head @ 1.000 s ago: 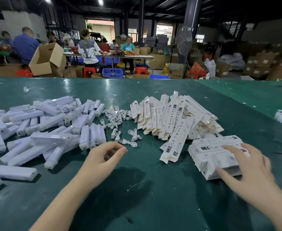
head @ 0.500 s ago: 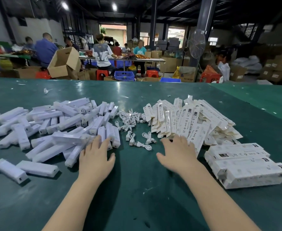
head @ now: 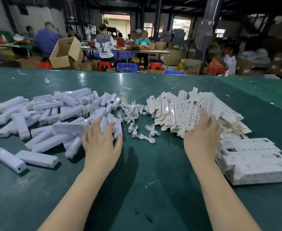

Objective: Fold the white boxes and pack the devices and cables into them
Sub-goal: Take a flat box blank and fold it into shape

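Note:
A heap of white bar-shaped devices (head: 67, 112) covers the left of the green table (head: 145, 189). My left hand (head: 102, 140) lies on the heap's near right edge, fingers spread over a device, holding nothing. Small coiled white cables (head: 133, 112) lie in the middle. To their right is a pile of flat unfolded white boxes (head: 175, 110). My right hand (head: 202, 137) rests on that pile with its fingertips against a flat box; its thumb is hidden. Several folded white boxes (head: 253, 160) are stacked at the near right.
Two loose devices (head: 20, 158) lie apart at the near left. Beyond the table's far edge, people work at other tables among cardboard cartons (head: 65, 52), red stools (head: 155, 65) and a blue crate (head: 127, 67).
My right hand has moved from the folded stack left and forward onto the flat box pile. My left hand has slid forward onto the device heap. The camera has turned right and closer.

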{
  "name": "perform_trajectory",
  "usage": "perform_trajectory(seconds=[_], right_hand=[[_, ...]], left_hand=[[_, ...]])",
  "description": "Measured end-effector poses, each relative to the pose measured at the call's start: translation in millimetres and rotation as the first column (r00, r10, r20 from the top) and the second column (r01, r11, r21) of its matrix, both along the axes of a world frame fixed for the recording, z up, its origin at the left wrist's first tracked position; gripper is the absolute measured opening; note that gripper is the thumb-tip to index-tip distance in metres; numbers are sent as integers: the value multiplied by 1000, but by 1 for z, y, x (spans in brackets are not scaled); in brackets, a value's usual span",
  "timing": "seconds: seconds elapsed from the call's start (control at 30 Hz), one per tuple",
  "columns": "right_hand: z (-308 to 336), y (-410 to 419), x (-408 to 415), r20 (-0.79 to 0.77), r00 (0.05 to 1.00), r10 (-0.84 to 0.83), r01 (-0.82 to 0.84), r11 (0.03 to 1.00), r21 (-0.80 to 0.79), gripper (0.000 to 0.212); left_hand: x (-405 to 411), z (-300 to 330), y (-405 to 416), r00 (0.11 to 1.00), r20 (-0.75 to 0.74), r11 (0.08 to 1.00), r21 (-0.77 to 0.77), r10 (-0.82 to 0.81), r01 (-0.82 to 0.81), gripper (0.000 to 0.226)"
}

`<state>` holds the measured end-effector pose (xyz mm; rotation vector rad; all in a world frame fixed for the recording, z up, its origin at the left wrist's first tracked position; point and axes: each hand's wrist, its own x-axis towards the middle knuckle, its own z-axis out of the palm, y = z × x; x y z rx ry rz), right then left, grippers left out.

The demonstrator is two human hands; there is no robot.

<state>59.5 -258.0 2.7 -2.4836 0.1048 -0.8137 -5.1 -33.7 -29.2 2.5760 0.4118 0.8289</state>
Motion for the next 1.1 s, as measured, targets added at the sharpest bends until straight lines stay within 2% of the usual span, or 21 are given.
perform_trajectory(seconds=[0.03,0.07,0.1,0.13,0.17,0.2,0.23,0.27,0.3,0.4,0.5,0.6,0.7,0.77,0.83,0.9,1.0,1.1], right_hand=[[4,2,-3,140,985,96,-112,987,115,59],[8,6,-6,214,954,209,-259,935,242,52],[13,11,-12,219,915,339,-400,832,385,44],[17,18,-19,186,859,477,-499,699,512,32],[18,25,-25,137,794,592,-548,599,584,22],[15,33,-30,79,731,678,-587,565,580,14],[11,40,-34,30,685,728,-636,577,512,12],[6,48,-38,-11,648,762,-689,592,419,16],[1,55,-42,-40,605,795,-737,579,350,22],[-8,64,-47,-108,523,846,-789,528,315,27],[-9,61,-45,-184,560,808,-773,589,237,30],[-6,56,-44,-252,578,776,-712,631,309,29],[-2,51,-41,-254,589,767,-646,636,422,22],[1,50,-40,-217,558,801,-625,578,524,16],[4,51,-43,-184,475,860,-597,469,651,15],[7,51,-46,-159,385,909,-558,367,744,23],[9,53,-49,-152,311,938,-520,302,799,34],[10,56,-53,-121,260,958,-444,230,866,35]], left_hand=[[-1,1,0,998,62,999,-38,-33,36,38],[-2,3,0,989,119,990,-101,-83,95,39],[-4,6,0,975,167,962,-205,-146,179,42],[-5,11,-1,956,201,894,-356,-213,273,46],[-8,17,-4,933,227,770,-527,-280,360,51],[-8,21,-8,900,257,603,-673,-351,427,59],[-8,23,-11,862,295,439,-765,-412,471,64],[-6,22,-14,832,334,323,-806,-443,495,67],[-6,20,-16,812,369,256,-819,-452,514,67],[-8,20,-20,796,428,189,-819,-428,542,52],[-10,21,-21,799,465,111,-835,-381,539,40],[-11,26,-15,806,533,-11,-836,-259,549,32],[-14,32,-5,834,530,-33,-846,-150,532,24],[-14,35,-1,843,531,-66,-848,-92,526,26],[-14,38,-1,844,533,-137,-842,-64,521,32],[-14,39,-3,845,529,-221,-835,-74,503,39],[-14,39,-7,844,501,-286,-851,-190,441,47],[-16,37,-7,798,516,-361,-841,-312,403,76]])
